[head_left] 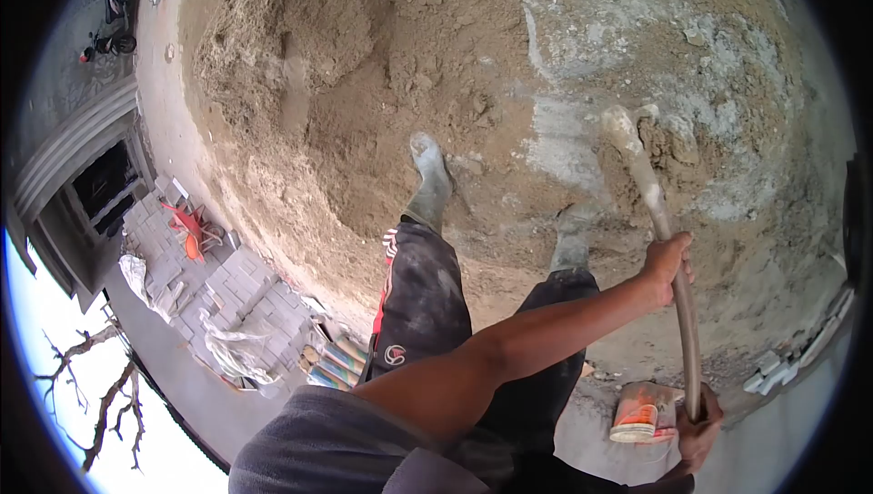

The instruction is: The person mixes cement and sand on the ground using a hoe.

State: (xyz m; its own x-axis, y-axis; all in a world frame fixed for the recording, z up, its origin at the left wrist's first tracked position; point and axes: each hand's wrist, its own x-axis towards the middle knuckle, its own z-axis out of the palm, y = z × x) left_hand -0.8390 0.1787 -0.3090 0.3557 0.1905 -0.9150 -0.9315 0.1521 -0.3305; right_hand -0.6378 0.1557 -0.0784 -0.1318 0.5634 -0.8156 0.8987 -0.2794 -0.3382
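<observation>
In the head view, the left hand [668,267] has its fingers wrapped tight around the wooden handle of a hoe [653,194], partway along it. The right hand [699,426] is clamped on the same handle near its back end. The hoe slants across the right side, and its front end is down in the sand [427,49], with clumps of dirt beside it. Pale gray powder [564,135] lies nearby. A dusty left boot [431,176] stands on the sand. An orange-stained bucket [634,414] sits near the right hand. Far left, a red wheelbarrow [189,232] is by gray paving blocks [238,299].
</observation>
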